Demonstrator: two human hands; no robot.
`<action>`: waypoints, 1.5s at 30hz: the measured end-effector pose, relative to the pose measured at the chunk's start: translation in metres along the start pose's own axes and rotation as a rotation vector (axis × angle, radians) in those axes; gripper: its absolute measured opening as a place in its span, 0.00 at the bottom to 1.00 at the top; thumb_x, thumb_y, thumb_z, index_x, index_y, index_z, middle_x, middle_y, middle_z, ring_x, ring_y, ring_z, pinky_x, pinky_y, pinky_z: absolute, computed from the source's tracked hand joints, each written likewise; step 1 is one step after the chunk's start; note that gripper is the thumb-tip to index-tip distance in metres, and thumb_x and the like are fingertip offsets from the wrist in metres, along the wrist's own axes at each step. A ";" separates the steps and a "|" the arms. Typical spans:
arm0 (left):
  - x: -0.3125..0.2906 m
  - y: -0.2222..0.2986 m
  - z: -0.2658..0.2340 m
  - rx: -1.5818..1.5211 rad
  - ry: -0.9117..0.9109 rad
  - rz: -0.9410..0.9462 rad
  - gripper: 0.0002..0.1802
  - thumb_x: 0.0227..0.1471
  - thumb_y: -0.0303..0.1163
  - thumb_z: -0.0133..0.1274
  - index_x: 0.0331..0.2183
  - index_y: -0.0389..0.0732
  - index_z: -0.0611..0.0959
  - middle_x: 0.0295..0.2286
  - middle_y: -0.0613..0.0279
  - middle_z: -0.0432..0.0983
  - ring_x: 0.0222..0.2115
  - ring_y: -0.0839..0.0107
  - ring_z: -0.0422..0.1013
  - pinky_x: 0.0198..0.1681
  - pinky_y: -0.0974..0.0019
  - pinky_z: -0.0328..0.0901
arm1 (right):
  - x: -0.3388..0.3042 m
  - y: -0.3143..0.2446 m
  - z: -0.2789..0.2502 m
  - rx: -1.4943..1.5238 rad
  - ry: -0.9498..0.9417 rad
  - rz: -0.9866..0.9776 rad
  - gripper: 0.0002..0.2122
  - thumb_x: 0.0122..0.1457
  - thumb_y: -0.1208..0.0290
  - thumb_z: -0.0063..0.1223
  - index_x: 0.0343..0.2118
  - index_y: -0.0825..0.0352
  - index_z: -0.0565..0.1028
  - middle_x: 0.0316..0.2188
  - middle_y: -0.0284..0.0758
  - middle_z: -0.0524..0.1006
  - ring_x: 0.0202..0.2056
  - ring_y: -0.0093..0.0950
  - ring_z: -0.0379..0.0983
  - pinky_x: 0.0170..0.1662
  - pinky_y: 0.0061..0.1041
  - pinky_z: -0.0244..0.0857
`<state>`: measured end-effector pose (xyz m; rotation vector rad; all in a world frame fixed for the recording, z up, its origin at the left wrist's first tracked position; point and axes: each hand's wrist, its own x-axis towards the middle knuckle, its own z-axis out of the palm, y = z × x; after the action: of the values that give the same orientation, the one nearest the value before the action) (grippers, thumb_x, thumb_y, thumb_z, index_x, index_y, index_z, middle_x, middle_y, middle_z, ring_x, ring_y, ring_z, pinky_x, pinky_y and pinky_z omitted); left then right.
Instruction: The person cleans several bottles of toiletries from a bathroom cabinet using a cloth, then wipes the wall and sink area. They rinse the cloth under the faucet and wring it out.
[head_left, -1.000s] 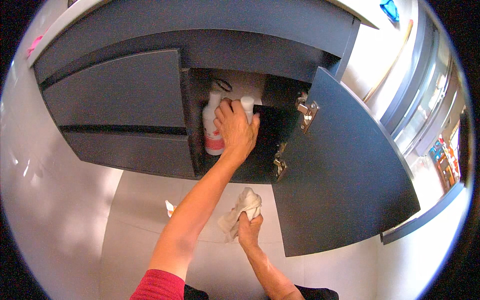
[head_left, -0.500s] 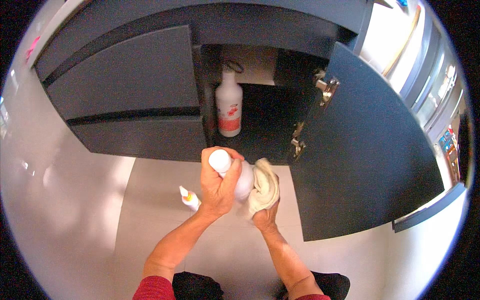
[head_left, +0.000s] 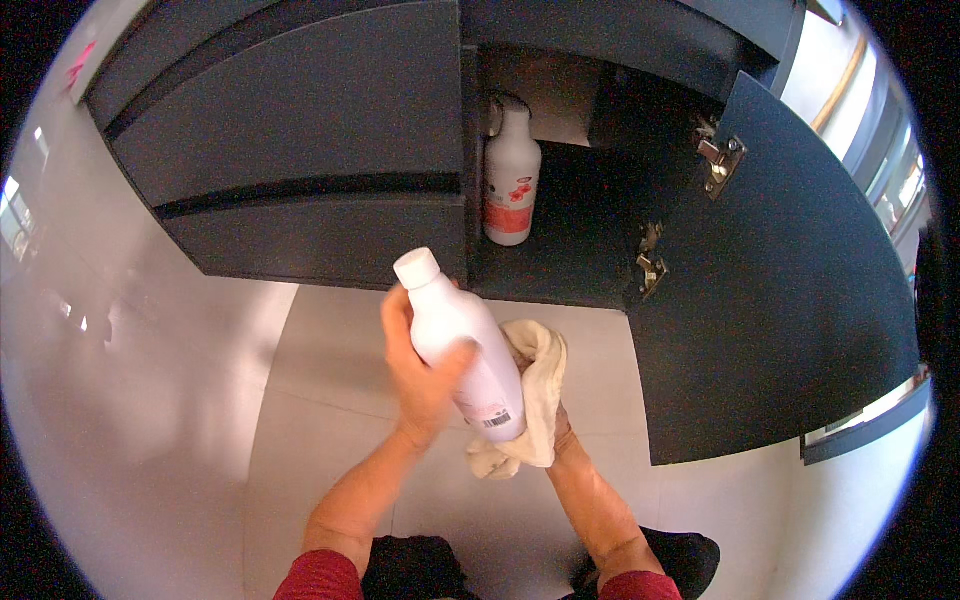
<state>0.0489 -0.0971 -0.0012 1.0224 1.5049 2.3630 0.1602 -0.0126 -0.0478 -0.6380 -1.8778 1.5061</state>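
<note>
Tilted in front of me is a pale white-lilac bottle [head_left: 465, 325] with a white screw cap, its neck leaning to the upper left. My left hand [head_left: 420, 385] is closed around its left side, thumb across the front. Against the bottle's right side and base lies a cream cloth [head_left: 542, 385], bunched in my right hand [head_left: 563, 428]. Most of the right hand's fingers are hidden behind the cloth and bottle. Inside the cabinet, a white bottle [head_left: 511, 190] with a red label stands upright near the left wall.
A dark cabinet [head_left: 330, 110] spans the far side. Its door [head_left: 770, 290] stands swung out to the right, with metal hinges [head_left: 718, 165] showing. Light tiles cover the floor [head_left: 330, 400]. My dark-clad knees [head_left: 410, 568] are at the lower edge.
The bottle has tipped so its side and label face me, and my left hand has shifted from neck to body. The cloth is now lower around its base. A small white bottle has dropped out of sight.
</note>
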 end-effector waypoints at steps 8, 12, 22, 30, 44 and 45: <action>-0.024 -0.014 -0.009 -0.104 -0.020 -0.403 0.40 0.32 0.32 0.65 0.46 0.36 0.60 0.37 0.56 0.67 0.38 0.69 0.66 0.41 0.64 0.64 | -0.014 0.004 0.007 0.137 0.002 -0.017 0.26 0.50 0.65 0.54 0.51 0.65 0.60 0.45 0.37 0.67 0.46 0.29 0.64 0.51 0.28 0.57; -0.028 -0.013 -0.013 0.071 -0.233 -0.263 0.42 0.30 0.32 0.66 0.46 0.38 0.61 0.37 0.58 0.67 0.39 0.68 0.66 0.43 0.63 0.63 | -0.017 -0.032 0.009 0.061 -0.025 0.023 0.30 0.51 0.62 0.53 0.54 0.63 0.54 0.50 0.38 0.59 0.53 0.32 0.55 0.56 0.30 0.48; -0.054 -0.005 -0.002 -0.028 -0.618 -0.295 0.46 0.27 0.31 0.66 0.49 0.41 0.60 0.42 0.57 0.64 0.44 0.67 0.63 0.47 0.61 0.60 | -0.004 -0.053 -0.024 0.053 0.012 -0.019 0.23 0.52 0.57 0.50 0.44 0.72 0.66 0.33 0.38 0.73 0.34 0.26 0.70 0.36 0.25 0.66; -0.040 -0.012 -0.007 0.069 -0.417 -0.321 0.41 0.30 0.32 0.66 0.46 0.39 0.61 0.40 0.56 0.65 0.44 0.69 0.63 0.46 0.64 0.61 | -0.018 -0.060 -0.001 -0.236 0.059 -0.335 0.23 0.44 0.76 0.52 0.46 0.72 0.64 0.50 0.52 0.61 0.52 0.44 0.58 0.52 0.38 0.53; -0.043 -0.013 -0.001 0.276 -0.369 -0.099 0.43 0.29 0.37 0.67 0.45 0.39 0.61 0.36 0.54 0.67 0.38 0.64 0.67 0.41 0.61 0.63 | -0.021 -0.067 0.011 0.140 0.259 0.035 0.18 0.56 0.71 0.44 0.49 0.68 0.61 0.46 0.38 0.64 0.48 0.29 0.60 0.54 0.28 0.52; -0.043 -0.011 -0.002 0.303 -0.409 -0.087 0.43 0.28 0.37 0.67 0.45 0.39 0.61 0.37 0.53 0.67 0.39 0.63 0.67 0.41 0.61 0.63 | -0.020 -0.059 0.003 0.268 0.244 0.115 0.16 0.58 0.69 0.41 0.49 0.68 0.62 0.43 0.35 0.66 0.47 0.25 0.61 0.52 0.26 0.54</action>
<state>0.0773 -0.1136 -0.0306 1.3711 1.7219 1.7585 0.1722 -0.0422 0.0056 -0.7743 -1.4481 1.6357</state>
